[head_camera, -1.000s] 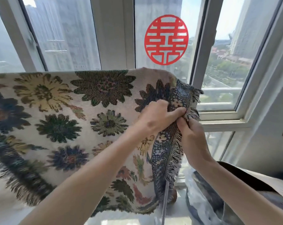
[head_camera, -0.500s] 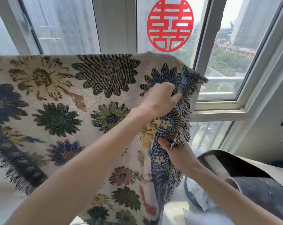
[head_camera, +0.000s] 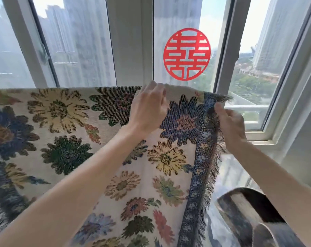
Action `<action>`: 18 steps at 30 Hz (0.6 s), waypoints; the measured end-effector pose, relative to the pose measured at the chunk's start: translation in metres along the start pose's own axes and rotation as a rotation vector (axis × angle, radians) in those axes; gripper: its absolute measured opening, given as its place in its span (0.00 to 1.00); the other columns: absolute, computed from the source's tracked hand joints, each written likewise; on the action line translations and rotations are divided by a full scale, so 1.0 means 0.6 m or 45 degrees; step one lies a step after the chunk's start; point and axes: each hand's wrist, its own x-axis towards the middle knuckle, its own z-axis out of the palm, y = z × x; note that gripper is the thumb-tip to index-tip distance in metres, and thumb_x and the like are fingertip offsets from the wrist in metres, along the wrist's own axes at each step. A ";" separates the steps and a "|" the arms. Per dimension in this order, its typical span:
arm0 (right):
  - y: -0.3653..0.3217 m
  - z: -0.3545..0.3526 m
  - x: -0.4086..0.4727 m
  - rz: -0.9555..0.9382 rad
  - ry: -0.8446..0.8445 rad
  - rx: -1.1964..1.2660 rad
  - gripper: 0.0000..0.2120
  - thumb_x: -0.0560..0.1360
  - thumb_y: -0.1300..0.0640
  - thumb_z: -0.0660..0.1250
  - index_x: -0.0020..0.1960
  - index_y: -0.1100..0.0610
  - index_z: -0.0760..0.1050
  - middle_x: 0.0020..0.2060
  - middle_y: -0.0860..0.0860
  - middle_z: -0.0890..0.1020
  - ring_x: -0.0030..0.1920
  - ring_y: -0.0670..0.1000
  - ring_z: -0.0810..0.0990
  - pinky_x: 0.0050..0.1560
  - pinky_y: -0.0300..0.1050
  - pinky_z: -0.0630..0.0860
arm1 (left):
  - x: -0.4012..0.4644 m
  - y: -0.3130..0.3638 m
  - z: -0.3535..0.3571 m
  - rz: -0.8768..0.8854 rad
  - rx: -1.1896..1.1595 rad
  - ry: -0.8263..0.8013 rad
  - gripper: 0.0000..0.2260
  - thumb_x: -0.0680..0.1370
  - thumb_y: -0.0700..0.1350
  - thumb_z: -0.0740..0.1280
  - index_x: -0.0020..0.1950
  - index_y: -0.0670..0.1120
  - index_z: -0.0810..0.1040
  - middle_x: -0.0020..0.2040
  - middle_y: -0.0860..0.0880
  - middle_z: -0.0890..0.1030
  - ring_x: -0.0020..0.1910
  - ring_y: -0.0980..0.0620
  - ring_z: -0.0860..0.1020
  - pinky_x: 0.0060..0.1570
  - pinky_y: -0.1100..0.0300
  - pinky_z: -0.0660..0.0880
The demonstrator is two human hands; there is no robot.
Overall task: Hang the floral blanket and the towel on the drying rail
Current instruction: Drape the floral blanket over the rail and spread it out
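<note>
The floral blanket (head_camera: pixel 65 139) fills the view from nine o'clock to six o'clock, draped over a top fold; whatever carries that fold is hidden beneath the cloth, and the left and bottom parts run out of view. Its fringed blue border (head_camera: pixel 202 157) hangs down at four o'clock, with open room beyond it toward the window frame (head_camera: pixel 226 50). The left hand (head_camera: pixel 149 107) curls its fingers over the top fold at twelve o'clock, gripping it. The right hand (head_camera: pixel 231 123), at two o'clock, pinches the fringed edge. The red paper cutout (head_camera: pixel 186 54) sits on the glass above.
</note>
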 end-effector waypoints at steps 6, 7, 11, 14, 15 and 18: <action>-0.047 0.041 0.092 0.077 -0.105 -0.038 0.34 0.69 0.37 0.73 0.60 0.65 0.73 0.59 0.62 0.79 0.60 0.62 0.77 0.64 0.60 0.72 | 0.047 -0.058 -0.017 -0.130 0.371 -0.207 0.21 0.80 0.58 0.63 0.66 0.45 0.72 0.60 0.44 0.78 0.62 0.43 0.76 0.70 0.42 0.64; -0.049 0.047 0.096 0.049 -0.098 -0.086 0.29 0.72 0.41 0.72 0.58 0.65 0.74 0.58 0.62 0.80 0.59 0.62 0.78 0.62 0.60 0.74 | 0.052 -0.064 -0.017 -0.143 0.402 -0.238 0.21 0.80 0.60 0.61 0.63 0.45 0.74 0.57 0.44 0.80 0.59 0.44 0.77 0.70 0.41 0.63; -0.049 0.057 0.124 0.025 -0.028 -0.102 0.25 0.75 0.48 0.71 0.63 0.65 0.74 0.61 0.62 0.79 0.61 0.62 0.78 0.63 0.62 0.75 | 0.063 -0.079 -0.013 -0.144 0.456 -0.228 0.27 0.80 0.66 0.53 0.44 0.45 0.78 0.34 0.51 0.78 0.34 0.51 0.79 0.63 0.45 0.69; -0.055 0.041 0.153 0.036 0.132 -0.004 0.13 0.73 0.50 0.73 0.49 0.59 0.77 0.45 0.58 0.82 0.44 0.57 0.82 0.50 0.55 0.80 | 0.066 -0.089 -0.018 -0.075 0.541 -0.207 0.28 0.78 0.70 0.51 0.40 0.47 0.73 0.29 0.53 0.74 0.29 0.53 0.75 0.62 0.47 0.69; -0.051 0.034 0.159 0.038 0.196 0.034 0.12 0.73 0.50 0.73 0.47 0.58 0.77 0.40 0.56 0.81 0.40 0.55 0.80 0.43 0.51 0.79 | 0.062 -0.093 -0.019 -0.047 0.569 -0.204 0.27 0.78 0.70 0.51 0.39 0.48 0.71 0.28 0.54 0.72 0.28 0.53 0.74 0.61 0.47 0.69; -0.033 0.024 0.177 0.058 0.287 -0.063 0.13 0.74 0.51 0.72 0.38 0.57 0.73 0.34 0.53 0.79 0.32 0.52 0.75 0.31 0.42 0.70 | 0.053 -0.117 -0.023 -0.061 0.596 -0.180 0.26 0.78 0.70 0.52 0.42 0.48 0.72 0.33 0.53 0.75 0.36 0.51 0.78 0.63 0.47 0.68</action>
